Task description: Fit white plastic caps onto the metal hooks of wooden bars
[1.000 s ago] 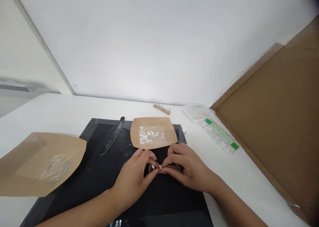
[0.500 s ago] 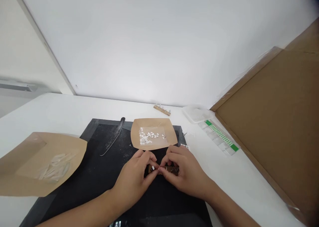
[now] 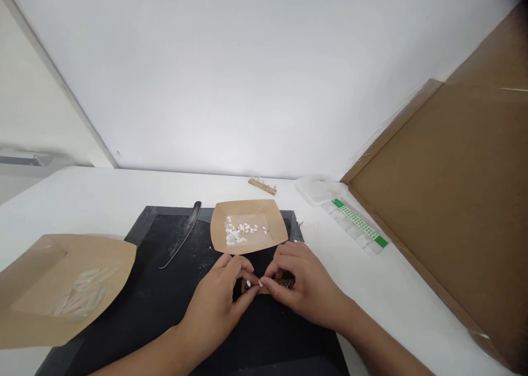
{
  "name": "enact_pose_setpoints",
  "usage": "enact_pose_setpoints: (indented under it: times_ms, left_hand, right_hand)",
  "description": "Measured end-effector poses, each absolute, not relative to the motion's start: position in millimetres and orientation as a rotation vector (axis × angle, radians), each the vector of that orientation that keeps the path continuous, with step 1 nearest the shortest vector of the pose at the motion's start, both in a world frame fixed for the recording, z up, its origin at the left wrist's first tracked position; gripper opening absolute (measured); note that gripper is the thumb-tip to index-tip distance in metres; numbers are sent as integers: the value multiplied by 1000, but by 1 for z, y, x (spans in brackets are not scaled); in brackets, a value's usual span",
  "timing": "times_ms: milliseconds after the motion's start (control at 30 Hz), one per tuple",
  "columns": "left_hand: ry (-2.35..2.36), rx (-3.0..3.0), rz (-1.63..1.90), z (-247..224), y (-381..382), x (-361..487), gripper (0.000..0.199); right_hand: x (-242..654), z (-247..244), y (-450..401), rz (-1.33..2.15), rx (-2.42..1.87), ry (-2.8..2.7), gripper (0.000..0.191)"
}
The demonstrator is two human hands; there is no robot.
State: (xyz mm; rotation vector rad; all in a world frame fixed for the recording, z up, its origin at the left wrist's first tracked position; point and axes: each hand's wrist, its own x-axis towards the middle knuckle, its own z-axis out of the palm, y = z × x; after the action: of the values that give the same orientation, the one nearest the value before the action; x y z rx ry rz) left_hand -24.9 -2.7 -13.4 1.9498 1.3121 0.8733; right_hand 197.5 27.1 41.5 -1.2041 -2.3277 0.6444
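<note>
On the black mat, a small brown strip (image 3: 267, 290) with dark studs along it lies under my fingers. My left hand (image 3: 220, 294) has its thumb and index finger closed around the strip's left part. A white oval piece (image 3: 248, 283) shows between those fingers. With thumb and forefinger, my right hand (image 3: 303, 274) pinches another small white piece (image 3: 260, 283) against the strip, where the fingertips of both hands meet. The fingers partly hide the strip. Just beyond them, a brown paper tray (image 3: 249, 203) holds many white oval pieces (image 3: 236, 236) on a clear sheet.
A larger paper tray (image 3: 119, 249) at left holds clear slivers. A dark curved tool (image 3: 187, 227) lies on the mat (image 3: 165, 315). Behind are another studded strip (image 3: 262, 187), a translucent lid (image 3: 317, 189) and a clear case with a green label (image 3: 361, 223). Cardboard (image 3: 445, 172) stands at right.
My view has shifted slightly, so the surroundings sit lower and further left. A white piece now shows clearly at my right fingertips. Both hands stay at the strip.
</note>
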Motion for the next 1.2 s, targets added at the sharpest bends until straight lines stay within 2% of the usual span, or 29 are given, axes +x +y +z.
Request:
enact_pose_setpoints:
  times_ms: [100,267,367,567,1200]
  left_hand:
    - [1253,1990,889,-17,-2,-26,11]
    - [1125,2112,1007,-21,-1,-26,20]
    - [1066,2182,1035,-21,-1,-26,17]
    - [1023,2187,1052,-20,-1,-26,15]
    - [1048,2172,1033,-19,-1,-26,15]
  right_hand:
    - [224,53,37,627,-1328,-2278,19]
    - [282,64,60,315,-1628,-2335,20]
    - [302,64,68,378,-1698,-2386,18]
    - [299,56,67,581,-1616,-2440,8]
    - [283,51,69,350,-1785,-2427,14]
